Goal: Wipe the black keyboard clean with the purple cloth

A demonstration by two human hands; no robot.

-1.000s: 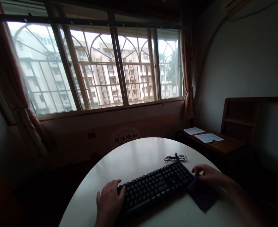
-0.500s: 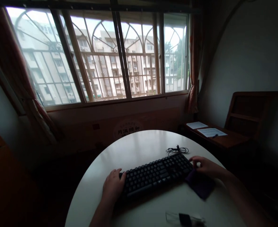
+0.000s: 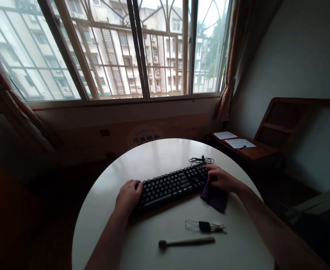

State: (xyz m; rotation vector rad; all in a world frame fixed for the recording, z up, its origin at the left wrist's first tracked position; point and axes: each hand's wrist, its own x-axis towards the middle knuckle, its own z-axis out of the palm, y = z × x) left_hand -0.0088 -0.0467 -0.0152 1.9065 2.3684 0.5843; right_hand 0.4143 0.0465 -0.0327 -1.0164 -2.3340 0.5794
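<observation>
"Resting at the left end of the keyboard (image 3: 170,183), mid-frame, the left hand (image 3: 129,195) seems to steady it; whether its grip pinches or merely presses can't be told."

"And the right hand (image 3: 223,180)?"

"It reaches onto the keyboard's right end, one finger out over the keys. Its grip appears pinched on the purple cloth (image 3: 215,198), though the contact itself is hidden underneath."

"What could go wrong?"

"The keyboard could skid or swing on the smooth worktop (image 3: 97,210) if the left hand eased off while the right one pushed. Dragged over the keys, the cloth could snag on a raised edge. The coiled cord (image 3: 201,160), just behind the keyboard's right end, could be caught by a stray finger."

"Anything nearer?"

"The wire tool (image 3: 204,227) and the brush (image 3: 187,242) lie at lower centre, apart from both hands. The right arm, swept low, could knock either; the brush might roll."

"What of the surroundings?"

"The worktop is white, round and glossy, its far part catching daylight. A barred window (image 3: 145,80) fills the upper frame, with a curtain (image 3: 227,95) at each side. Papers (image 3: 239,143) and a pen (image 3: 242,147) lie on a wooden stand (image 3: 260,152) at right; the room is dim."
</observation>
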